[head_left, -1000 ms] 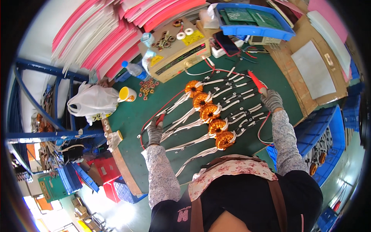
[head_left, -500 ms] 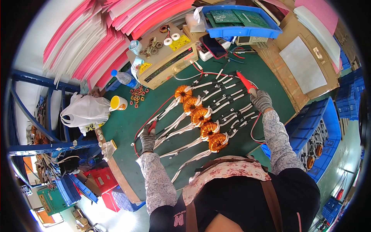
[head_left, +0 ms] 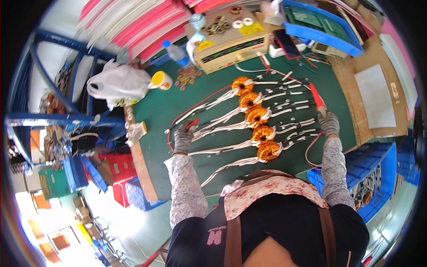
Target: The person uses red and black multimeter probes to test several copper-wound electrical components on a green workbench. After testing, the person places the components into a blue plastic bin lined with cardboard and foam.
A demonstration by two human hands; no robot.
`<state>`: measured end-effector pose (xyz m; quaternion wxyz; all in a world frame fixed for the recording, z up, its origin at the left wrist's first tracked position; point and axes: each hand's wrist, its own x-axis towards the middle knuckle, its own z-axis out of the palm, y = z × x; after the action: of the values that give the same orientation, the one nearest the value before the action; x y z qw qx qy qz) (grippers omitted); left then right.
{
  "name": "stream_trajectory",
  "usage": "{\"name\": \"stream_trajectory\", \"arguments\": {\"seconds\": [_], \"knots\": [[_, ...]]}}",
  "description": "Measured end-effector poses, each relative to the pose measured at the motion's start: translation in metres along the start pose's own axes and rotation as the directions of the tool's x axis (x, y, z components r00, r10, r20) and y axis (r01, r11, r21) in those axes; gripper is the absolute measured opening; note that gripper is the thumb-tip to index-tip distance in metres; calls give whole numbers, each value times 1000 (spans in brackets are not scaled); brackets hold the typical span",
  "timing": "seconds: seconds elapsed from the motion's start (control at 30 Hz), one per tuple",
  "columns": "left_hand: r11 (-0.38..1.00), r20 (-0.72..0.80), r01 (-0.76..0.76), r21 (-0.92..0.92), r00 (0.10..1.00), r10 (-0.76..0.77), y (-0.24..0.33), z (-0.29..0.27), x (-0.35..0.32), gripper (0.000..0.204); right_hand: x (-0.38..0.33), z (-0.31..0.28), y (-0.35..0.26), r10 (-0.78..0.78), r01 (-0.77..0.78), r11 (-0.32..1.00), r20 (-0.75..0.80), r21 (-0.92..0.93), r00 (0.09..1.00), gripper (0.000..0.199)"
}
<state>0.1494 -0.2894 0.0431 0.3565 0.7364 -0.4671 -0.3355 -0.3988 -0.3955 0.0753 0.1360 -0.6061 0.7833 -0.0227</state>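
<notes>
Five-odd rows aside, several copper-wound toroid coils [head_left: 257, 116] lie in a slanting line on the green bench mat [head_left: 231, 171]. White-sleeved leads spread left and right from them, with dark sleeves and metal lugs near their ends. My left hand [head_left: 183, 139], in a grey glove, is closed on a red test clip [head_left: 193, 124] beside the left lead ends. My right hand [head_left: 329, 124], gloved alike, grips a larger red test clip [head_left: 316, 95] by its lower end, just right of the right lead ends. The clips' jaws are too small to make out.
A beige bench meter [head_left: 233, 54] stands at the back, with test wires running from it. Near it are a blue tray of circuit boards [head_left: 322, 24], a phone [head_left: 287, 43], a bottle [head_left: 177, 54], a yellow cup [head_left: 161, 80] and a white bag [head_left: 118, 83]. Cardboard [head_left: 371, 93] borders the right.
The whole view has shifted, so the bench appears farther right. My right hand, with its red clip, sits slightly lower along the right lead ends. Both hands keep their clips.
</notes>
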Motion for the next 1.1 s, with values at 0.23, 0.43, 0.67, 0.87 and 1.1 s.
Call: {"name": "stream_trajectory", "arguments": {"seconds": [0.23,0.43,0.67,0.87,1.1], "knots": [[987,41,109,122,992,-115,-39,-7,-22,27,-8,-3,-8,-6,5,1000,-26,-29,1000,39],[998,76,54,45,996,-57,-6,-3,-48,26,-6,6,2,-8,9,1000,-16,12,1000,38],[992,72,7,124,997,-16,0,6,-56,24,-7,0,-5,-7,7,1000,-24,20,1000,38],[996,35,-9,94,999,6,-12,11,-51,25,-5,3,-2,5,-4,998,-20,55,1000,38],[976,-32,-188,114,981,193,-18,19,-44,24,4,7,-3,3,-3,1000,-2,4,1000,38]]}}
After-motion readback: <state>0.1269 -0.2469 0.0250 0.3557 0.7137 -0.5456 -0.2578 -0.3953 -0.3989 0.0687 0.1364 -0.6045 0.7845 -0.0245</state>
